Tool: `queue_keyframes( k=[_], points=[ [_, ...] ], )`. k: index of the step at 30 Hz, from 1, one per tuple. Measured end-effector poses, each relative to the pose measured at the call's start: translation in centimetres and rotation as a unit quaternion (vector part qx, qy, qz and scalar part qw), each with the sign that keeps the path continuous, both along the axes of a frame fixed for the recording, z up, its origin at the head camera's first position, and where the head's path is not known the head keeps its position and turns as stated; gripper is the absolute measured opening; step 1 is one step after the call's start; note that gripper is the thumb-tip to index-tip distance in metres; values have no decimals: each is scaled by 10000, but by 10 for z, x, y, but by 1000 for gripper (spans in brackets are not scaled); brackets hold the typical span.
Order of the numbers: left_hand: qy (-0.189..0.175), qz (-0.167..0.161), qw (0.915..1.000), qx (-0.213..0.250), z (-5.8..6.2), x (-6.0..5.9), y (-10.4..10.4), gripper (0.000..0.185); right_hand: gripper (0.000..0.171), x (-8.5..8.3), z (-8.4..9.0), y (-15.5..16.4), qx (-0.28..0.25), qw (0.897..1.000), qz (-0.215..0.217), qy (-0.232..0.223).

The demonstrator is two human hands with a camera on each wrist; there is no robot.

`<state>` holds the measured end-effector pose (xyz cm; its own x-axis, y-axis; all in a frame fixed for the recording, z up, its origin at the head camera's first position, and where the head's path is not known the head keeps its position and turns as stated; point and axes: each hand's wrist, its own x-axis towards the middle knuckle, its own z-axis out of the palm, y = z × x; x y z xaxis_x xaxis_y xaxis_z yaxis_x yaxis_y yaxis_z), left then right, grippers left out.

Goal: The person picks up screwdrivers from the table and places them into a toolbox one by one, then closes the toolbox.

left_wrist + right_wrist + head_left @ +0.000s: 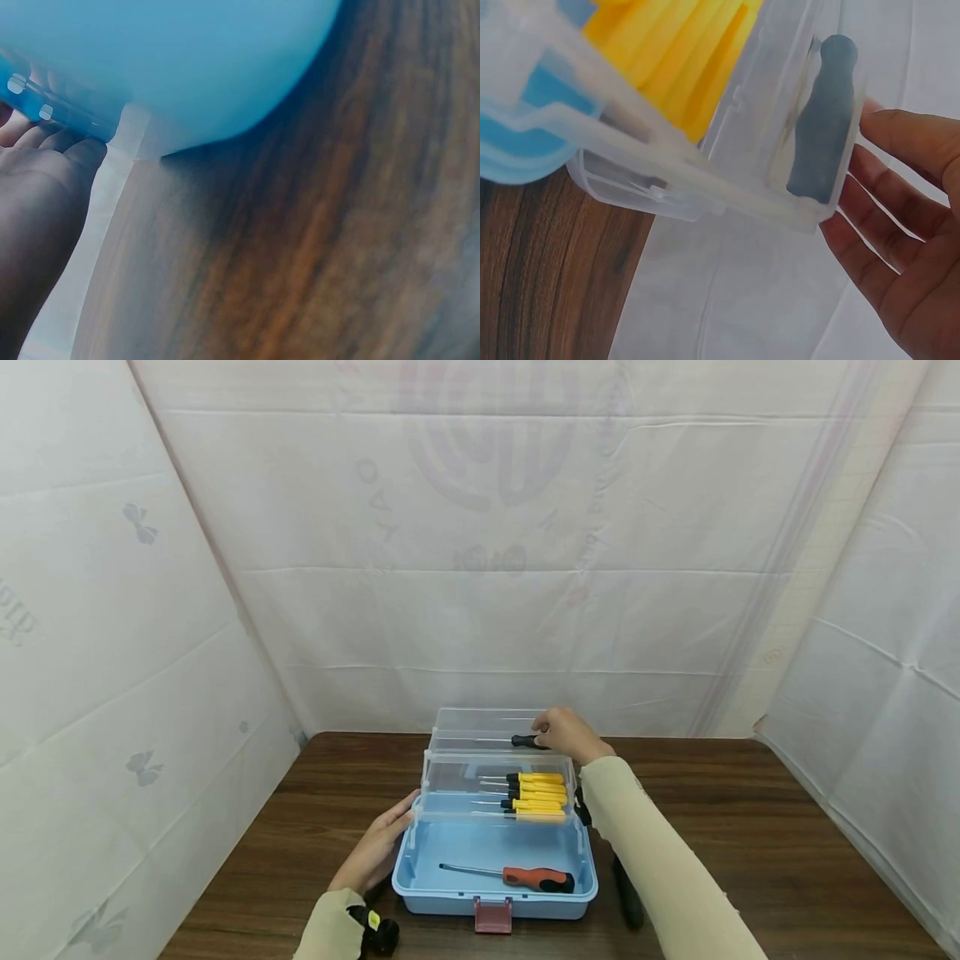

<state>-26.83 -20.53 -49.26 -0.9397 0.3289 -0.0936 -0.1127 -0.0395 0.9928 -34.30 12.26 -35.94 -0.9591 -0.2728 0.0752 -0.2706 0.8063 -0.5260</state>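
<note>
A light blue toolbox [442,904] stands with its clear trays [450,768] raised in steps. My left hand [375,847] touches its left side; in the left wrist view, the fingers lie against the box near a clear edge. At the topmost tray, my right hand [572,735] has its thumb and fingers at the right end wall, beside a black-handled screwdriver [829,120] lying in that tray. Several yellow-handled screwdrivers [542,788] lie in the tray below. An orange-and-black screwdriver [536,878] rests on the box floor.
The toolbox sits on a dark wooden table [720,827]. On its front hangs a reddish latch [492,917]. A black elongated object [628,893] lies right of the box, partly covered by my right sleeve [645,852]. Pale sheeting [360,610] encloses the table's back and sides.
</note>
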Motion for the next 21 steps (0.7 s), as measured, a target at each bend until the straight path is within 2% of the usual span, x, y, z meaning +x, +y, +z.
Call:
queue_keyframes(
  k=[8, 14, 21],
  points=[
    [-15, 11, 10000, 32, 0, -1, -1, 65, 31, 7, 5, 8, 40, 9998, -162, 47],
    [22, -48, 10000, -74, 2, 1, -2, 64, 35, 12, 8, 16, -6, 9996, -278, -84],
    [43, -25, 9999, -116, 3, 0, -2, 62, 40, 20, 8, 30, -110, 9997, -159, -137]
  ],
)
